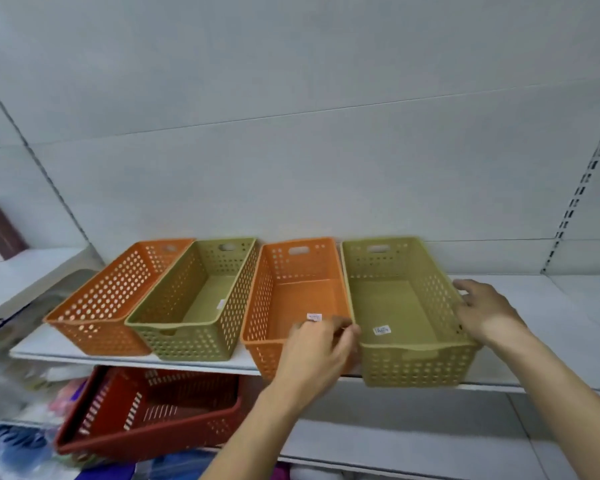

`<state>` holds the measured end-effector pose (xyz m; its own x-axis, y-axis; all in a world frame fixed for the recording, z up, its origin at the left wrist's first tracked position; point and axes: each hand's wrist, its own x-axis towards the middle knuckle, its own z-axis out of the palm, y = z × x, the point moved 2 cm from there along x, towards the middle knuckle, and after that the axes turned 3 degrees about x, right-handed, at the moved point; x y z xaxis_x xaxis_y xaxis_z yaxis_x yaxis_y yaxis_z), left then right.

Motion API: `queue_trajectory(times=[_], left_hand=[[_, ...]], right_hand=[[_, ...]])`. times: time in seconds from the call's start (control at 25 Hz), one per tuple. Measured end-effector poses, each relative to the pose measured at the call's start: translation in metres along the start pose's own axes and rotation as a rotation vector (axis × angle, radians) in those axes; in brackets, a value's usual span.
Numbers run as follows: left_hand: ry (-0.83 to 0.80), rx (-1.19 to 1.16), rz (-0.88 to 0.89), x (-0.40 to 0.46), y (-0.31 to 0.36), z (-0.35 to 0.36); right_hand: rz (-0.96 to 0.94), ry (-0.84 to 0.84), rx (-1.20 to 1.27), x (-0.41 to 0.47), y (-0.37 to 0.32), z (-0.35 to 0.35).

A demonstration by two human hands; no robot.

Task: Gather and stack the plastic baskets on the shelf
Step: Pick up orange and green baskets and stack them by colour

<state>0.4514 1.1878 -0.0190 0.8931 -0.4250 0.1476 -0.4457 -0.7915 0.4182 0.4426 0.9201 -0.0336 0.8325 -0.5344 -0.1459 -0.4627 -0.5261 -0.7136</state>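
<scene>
Several perforated plastic baskets stand side by side on a white shelf (568, 341): an orange basket (108, 306) at far left, a green basket (201, 303), a second orange basket (291, 299), and a green basket (406, 306) at the right, jutting over the shelf's front edge. My left hand (317, 355) grips the left rim of the right green basket, in front of the second orange one. My right hand (485, 313) presses against its right wall, fingers spread along the side.
A dark red basket (146, 417) lies tilted on the lower shelf at left, among blurred colourful goods. A slotted shelf upright (582, 188) runs up the right wall. The white back panel rises behind the baskets. Bare shelf extends right of my right hand.
</scene>
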Motion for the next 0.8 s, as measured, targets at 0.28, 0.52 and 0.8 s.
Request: queue_trajectory(times=[0.28,0.52,0.8], left_hand=[[0.125,-0.080,-0.329,0.037,-0.109,-0.039],[0.033,-0.368,-0.480,0.030,-0.131,-0.027],[0.107,-0.442,-0.335,-0.006,-0.082,-0.023]], right_hand=[[0.044,0.011,-0.065,-0.010,0.007,0.003],[0.039,0.149,0.023,-0.033,0.015,0.003],[-0.020,0.346,0.133,-0.094,0.053,-0.023]])
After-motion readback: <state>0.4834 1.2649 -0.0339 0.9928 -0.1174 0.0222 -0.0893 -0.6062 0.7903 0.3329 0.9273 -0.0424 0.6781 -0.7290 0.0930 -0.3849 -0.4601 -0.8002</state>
